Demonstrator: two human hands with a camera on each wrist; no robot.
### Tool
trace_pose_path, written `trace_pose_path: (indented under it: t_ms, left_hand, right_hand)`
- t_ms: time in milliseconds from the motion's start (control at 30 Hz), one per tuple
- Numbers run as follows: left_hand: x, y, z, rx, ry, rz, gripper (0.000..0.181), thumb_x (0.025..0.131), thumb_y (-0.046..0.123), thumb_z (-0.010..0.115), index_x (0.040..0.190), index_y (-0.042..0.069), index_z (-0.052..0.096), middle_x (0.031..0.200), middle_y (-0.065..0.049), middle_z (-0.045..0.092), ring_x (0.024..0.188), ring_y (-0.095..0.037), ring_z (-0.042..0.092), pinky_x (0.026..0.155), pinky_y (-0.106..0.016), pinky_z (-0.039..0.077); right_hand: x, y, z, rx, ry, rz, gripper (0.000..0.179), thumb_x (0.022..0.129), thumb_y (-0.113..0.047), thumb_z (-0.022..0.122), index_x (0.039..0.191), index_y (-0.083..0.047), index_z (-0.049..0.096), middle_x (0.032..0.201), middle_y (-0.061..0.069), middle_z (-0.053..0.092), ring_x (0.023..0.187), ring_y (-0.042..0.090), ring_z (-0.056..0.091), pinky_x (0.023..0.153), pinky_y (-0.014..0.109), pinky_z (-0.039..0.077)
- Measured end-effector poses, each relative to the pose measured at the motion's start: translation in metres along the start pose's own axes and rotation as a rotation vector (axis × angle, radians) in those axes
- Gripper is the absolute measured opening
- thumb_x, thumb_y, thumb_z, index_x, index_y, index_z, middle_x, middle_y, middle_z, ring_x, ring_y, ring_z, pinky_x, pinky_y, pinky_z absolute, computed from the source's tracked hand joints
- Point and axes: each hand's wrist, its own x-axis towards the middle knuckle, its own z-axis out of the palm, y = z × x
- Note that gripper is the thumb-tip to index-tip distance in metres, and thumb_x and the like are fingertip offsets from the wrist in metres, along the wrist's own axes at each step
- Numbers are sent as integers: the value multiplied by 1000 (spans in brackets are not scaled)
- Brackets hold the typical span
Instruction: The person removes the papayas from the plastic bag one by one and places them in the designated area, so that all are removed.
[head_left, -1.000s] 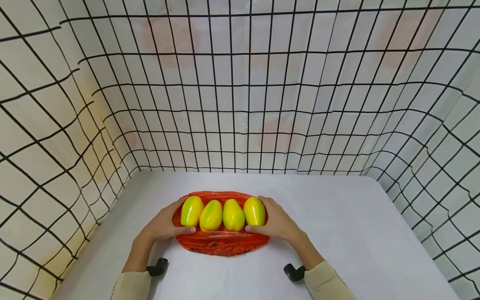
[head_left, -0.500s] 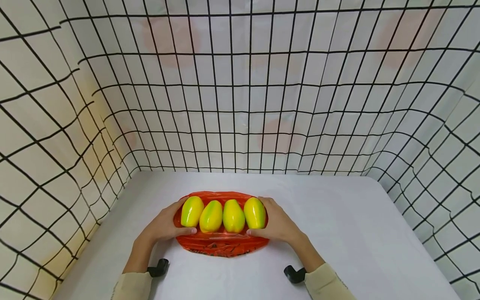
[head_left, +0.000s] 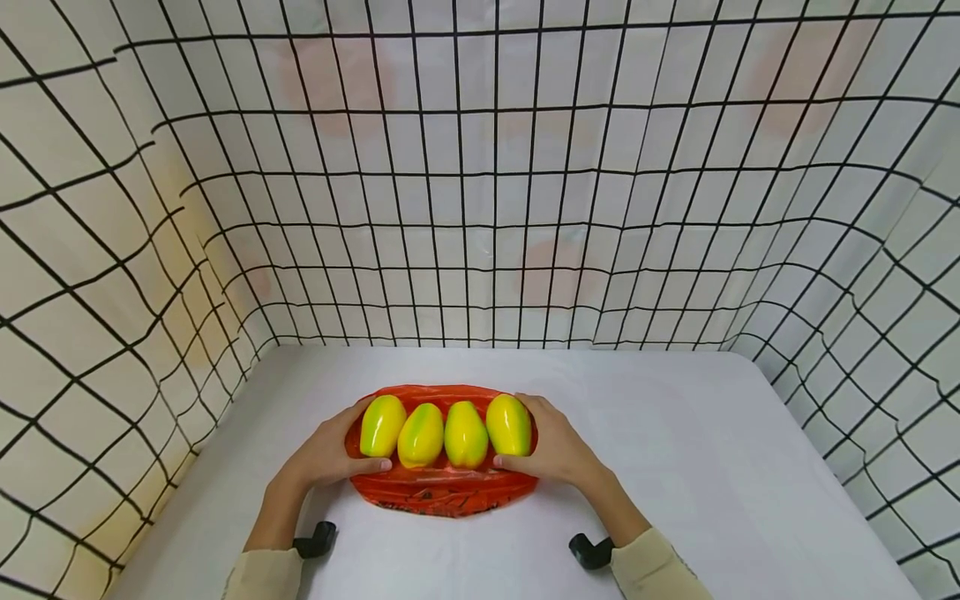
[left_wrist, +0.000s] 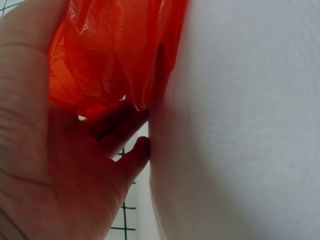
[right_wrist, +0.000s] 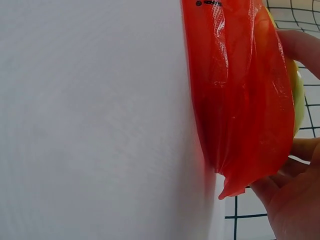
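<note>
Several yellow-green mangoes (head_left: 466,435) lie side by side in a row on a red plastic bag (head_left: 442,497), which spreads out flat toward the person. My left hand (head_left: 324,450) grips the bag's left end, thumb along the front beside the leftmost mango (head_left: 382,427) and fingers behind. At the right end my right hand (head_left: 555,437) holds the bag the same way, its thumb in front of the rightmost mango (head_left: 509,426). In both wrist views, crumpled red plastic sits between thumb and fingers, close above the table; some fingertips are hidden behind it.
A white-covered table (head_left: 720,475) lies under everything. Black grid netting (head_left: 480,200) over white sheeting rises at the back and both sides. Black wrist mounts (head_left: 315,540) sit near both cuffs.
Hands, bag and mangoes hold nearly the same place. The whole head view has tipped very slightly.
</note>
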Motion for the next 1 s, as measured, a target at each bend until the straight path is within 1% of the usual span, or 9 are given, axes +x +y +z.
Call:
trace_pose_path:
  t_ms: [200,400,533,633,733,833,900,1000]
  left_hand:
    - [2,-2,2,3,-4,-12,119,62,71,84,160,23,35,151,-6,54,133,-31,54,103,-60,53]
    - [3,0,5,-9,-19,-15,119,62,71,85,160,25,35,151,-4,54,135,-30,53,104,-59,53]
    - [1,-2,3,-5,-10,-27,120,61,71,85,160,23,35,151,-6,54,133,-31,54,101,-58,55]
    - [0,-4,2,-4,-10,-28,121,62,71,85,160,21,34,151,-9,54,133,-33,54,99,-59,56]
    - [1,-4,1,-5,-12,-22,121,63,71,84,161,22,33,152,-8,53,133,-33,54,102,-60,54]
    - [2,-3,0,-10,-6,-8,121,63,71,85,160,21,34,151,-8,54,133,-33,54,101,-60,55]
    - [1,-3,0,-15,-4,-12,120,62,71,85,160,23,34,150,-6,54,132,-31,55,100,-58,56]
    - [1,-3,1,-19,-4,-13,120,62,70,86,160,23,35,150,-6,55,131,-30,55,99,-56,57]
  right_hand:
    - [-3,1,-5,44,12,-1,105,70,-57,87,155,-14,42,152,5,52,132,25,54,107,55,52]
    - [-9,2,-10,67,38,-5,102,71,-48,87,155,-13,42,152,5,52,130,25,55,107,56,52]
    - [-10,-1,-12,107,36,-32,101,72,-45,86,157,-17,39,153,4,51,131,24,55,107,56,52]
    - [-11,-4,-15,133,35,-44,98,73,-44,87,157,-21,41,151,2,53,128,23,56,105,53,54]
    - [-11,-6,-20,141,47,-49,96,73,-42,88,155,-22,43,147,2,55,123,23,58,100,50,57]
    - [-12,-7,-25,151,57,-51,95,74,-41,88,155,-21,43,145,3,56,119,25,59,96,48,59]
    - [-12,-7,-28,167,58,-48,94,74,-40,88,155,-22,42,144,4,57,118,26,60,94,47,60]
    - [-14,-6,-31,201,63,-38,91,75,-37,88,154,-24,43,143,4,57,117,29,62,94,46,60]
